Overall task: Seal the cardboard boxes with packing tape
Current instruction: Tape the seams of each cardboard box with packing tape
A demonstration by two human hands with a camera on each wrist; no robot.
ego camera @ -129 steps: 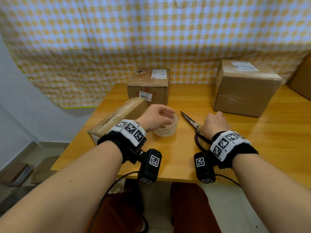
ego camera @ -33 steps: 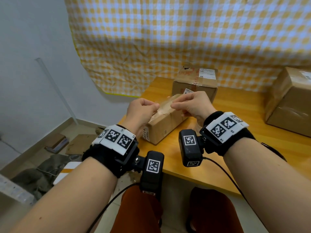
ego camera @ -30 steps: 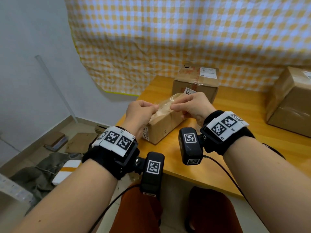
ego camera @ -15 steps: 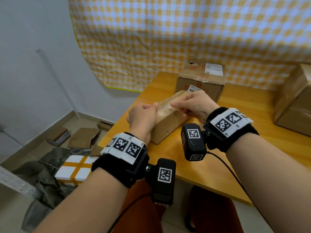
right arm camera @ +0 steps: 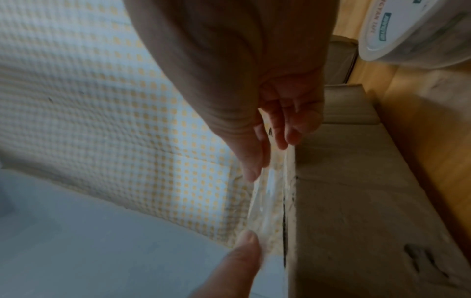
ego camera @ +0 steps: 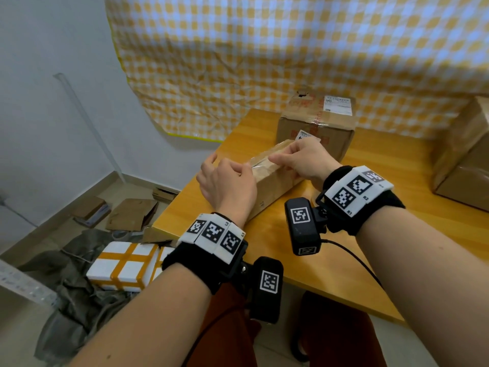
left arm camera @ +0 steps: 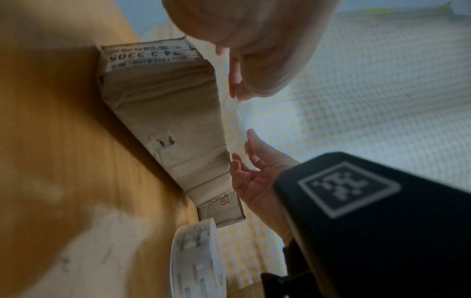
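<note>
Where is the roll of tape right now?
The tape roll sits on the wooden table, right by the end of the long cardboard box. Only the wrist views show it; in the head view it is hidden.

- My wooden table carries three cardboard boxes: long box, labelled box, big box.
- Tape roll beside the long box.

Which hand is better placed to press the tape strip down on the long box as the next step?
Probably the left hand: it lies over the near end of the long box, pinching the clear tape strip there. The right hand holds the strip's far end taut.
</note>
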